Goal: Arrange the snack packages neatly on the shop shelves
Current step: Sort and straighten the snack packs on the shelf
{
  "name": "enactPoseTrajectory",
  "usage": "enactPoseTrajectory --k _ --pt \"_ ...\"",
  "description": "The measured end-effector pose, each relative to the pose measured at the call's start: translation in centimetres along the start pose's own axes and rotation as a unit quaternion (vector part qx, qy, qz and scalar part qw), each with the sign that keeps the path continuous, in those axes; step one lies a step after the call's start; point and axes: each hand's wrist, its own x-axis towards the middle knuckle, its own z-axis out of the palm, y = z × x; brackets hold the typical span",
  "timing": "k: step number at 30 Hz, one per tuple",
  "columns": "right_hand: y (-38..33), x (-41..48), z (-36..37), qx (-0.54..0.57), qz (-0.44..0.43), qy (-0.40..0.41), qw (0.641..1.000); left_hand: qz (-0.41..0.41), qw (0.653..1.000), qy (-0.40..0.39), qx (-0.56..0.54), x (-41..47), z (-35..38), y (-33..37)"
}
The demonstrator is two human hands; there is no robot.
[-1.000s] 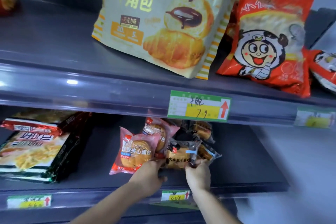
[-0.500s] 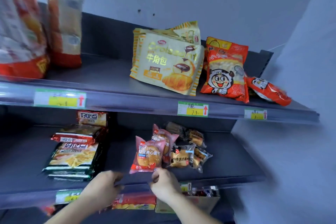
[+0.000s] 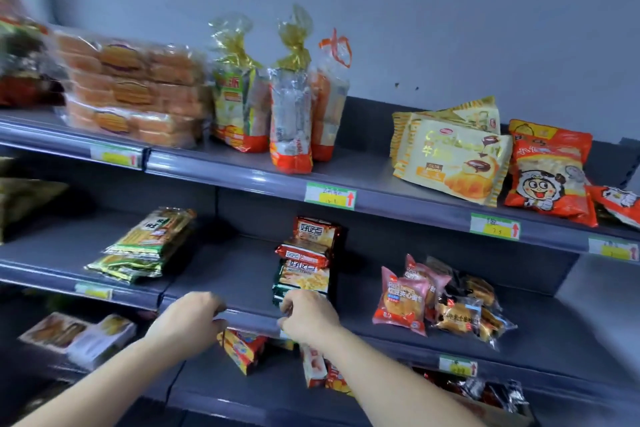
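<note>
Middle shelf (image 3: 228, 270): both hands are at its front edge. The left hand (image 3: 188, 317) sits on the front rail with fingers curled down over the lip and thumb below. Whether it actually grips the rail cannot be told. The right hand (image 3: 308, 317) is just beside it, fingers curled, fingertips against the lowest pack of the dark-green stack (image 3: 304, 282). Motion blur hides whether a pack is pinched.

That stack lies flat near the shelf front. Red-and-white packs (image 3: 303, 253) lie on top of it, and one red pack (image 3: 314, 234) stands upright behind them. To the left, well apart, green biscuit packs (image 3: 147, 248) are piled at a slant. To the right, two pink bun packs (image 3: 401, 302) lean upright, touching a loose cluster of clear-wrapped cakes (image 3: 462, 317) — untidy, with several overlapping.

Upper shelf (image 3: 388, 184): stacked bread-roll packs (image 3: 131, 94) at left, then three tall tied bread bags (image 3: 291, 128) standing upright. Further right, yellow croissant bags (image 3: 450, 159) lean back, and a red cartoon bag (image 3: 550, 173) stands just beside them. Green-and-yellow price tags (image 3: 330, 196) sit along the rail.

Lower shelf — red-and-yellow packs (image 3: 242, 348) show beneath the hands, tilted at various angles.
</note>
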Motion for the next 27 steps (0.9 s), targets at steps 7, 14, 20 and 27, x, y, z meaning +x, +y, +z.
enactPoseTrajectory --k 7,14,20,27 --pt "-11.3 2.9 1.6 -0.018 -0.116 -0.015 0.993 -0.073 0.995 0.037 0.049 -2.4 -4.0 -9.0" --pt "-20.4 9.2 3.8 -0.051 -0.218 -0.039 0.974 -0.161 0.982 0.071 0.060 -1.5 -6.3 -17.0" --pt "-28.0 15.2 5.2 -0.069 -0.297 -0.048 0.951 -0.230 0.966 0.096 0.069 -0.3 -9.5 -24.1" --pt "-37.2 20.2 6.4 -0.051 -0.349 -0.054 0.934 -0.293 0.945 0.127 0.068 0.0 -13.9 -32.1"
